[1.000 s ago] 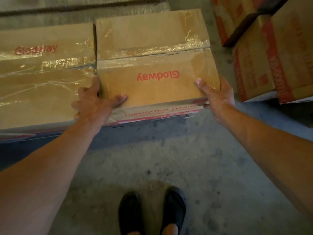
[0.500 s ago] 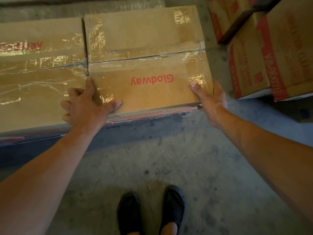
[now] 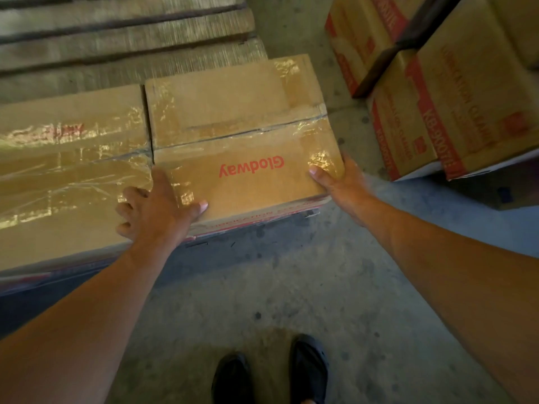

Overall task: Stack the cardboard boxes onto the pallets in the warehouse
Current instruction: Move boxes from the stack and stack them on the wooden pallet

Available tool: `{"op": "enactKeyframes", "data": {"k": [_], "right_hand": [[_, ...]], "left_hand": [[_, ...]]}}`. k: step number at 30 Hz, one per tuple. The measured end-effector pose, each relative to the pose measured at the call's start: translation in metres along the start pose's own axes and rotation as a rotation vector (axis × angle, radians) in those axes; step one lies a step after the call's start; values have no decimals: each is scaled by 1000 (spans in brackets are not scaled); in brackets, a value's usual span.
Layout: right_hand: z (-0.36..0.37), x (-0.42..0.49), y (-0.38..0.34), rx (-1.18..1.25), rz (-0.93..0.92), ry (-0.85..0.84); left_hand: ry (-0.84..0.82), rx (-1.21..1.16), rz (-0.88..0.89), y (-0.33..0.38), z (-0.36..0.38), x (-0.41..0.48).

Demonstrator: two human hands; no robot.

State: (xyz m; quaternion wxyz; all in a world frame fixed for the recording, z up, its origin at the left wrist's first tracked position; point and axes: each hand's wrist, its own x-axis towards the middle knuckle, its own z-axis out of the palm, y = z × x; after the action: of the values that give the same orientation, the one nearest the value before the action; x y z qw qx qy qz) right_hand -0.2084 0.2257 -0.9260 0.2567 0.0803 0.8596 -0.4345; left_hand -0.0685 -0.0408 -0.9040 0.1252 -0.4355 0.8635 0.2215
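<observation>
Over the wooden pallet (image 3: 116,39), our left hand (image 3: 154,208) presses open-fingered and our right hand (image 3: 341,185) clamps the Glodway box (image 3: 239,135); we should slide it flush against the neighbouring box (image 3: 73,170).

Taped "Glodway" cardboard box (image 3: 242,135) flat beside neighbour box (image 3: 73,158)

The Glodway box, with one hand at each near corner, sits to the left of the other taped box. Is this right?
No. The head view shows the Glodway box to the right of the other taped box. The left hand and right hand are at its near corners.
</observation>
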Motion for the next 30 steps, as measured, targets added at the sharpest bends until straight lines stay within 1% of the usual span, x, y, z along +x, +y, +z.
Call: {"op": "enactKeyframes", "data": {"k": [3,6,9,12,15,18,21,24,27,30], "right_hand": [[-14,-16,-19,-125,42,84],[-46,-52,-37,-170,44,174],[-92,-99,-61,-124,79,253],[-143,-146,-90,-52,133,392],[-196,-185,-123,40,169,510],[-248,-209,-157,156,164,617],[-291,-211,-184,254,171,683],[-322,-194,-205,339,132,714],[-347,-154,-211,384,138,760],[-367,-97,-210,469,173,750]], "left_hand": [[52,-8,107,11,-10,-10],[11,-103,265,29,-33,-26],[-31,-125,394,62,-70,-49],[-45,-221,486,108,-116,-75],[-76,-275,567,165,-164,-104],[-112,-315,651,231,-206,-126],[-131,-337,757,308,-238,-141],[-121,-329,880,388,-257,-149],[-137,-328,956,460,-257,-147],[-165,-329,975,522,-238,-126]]}}
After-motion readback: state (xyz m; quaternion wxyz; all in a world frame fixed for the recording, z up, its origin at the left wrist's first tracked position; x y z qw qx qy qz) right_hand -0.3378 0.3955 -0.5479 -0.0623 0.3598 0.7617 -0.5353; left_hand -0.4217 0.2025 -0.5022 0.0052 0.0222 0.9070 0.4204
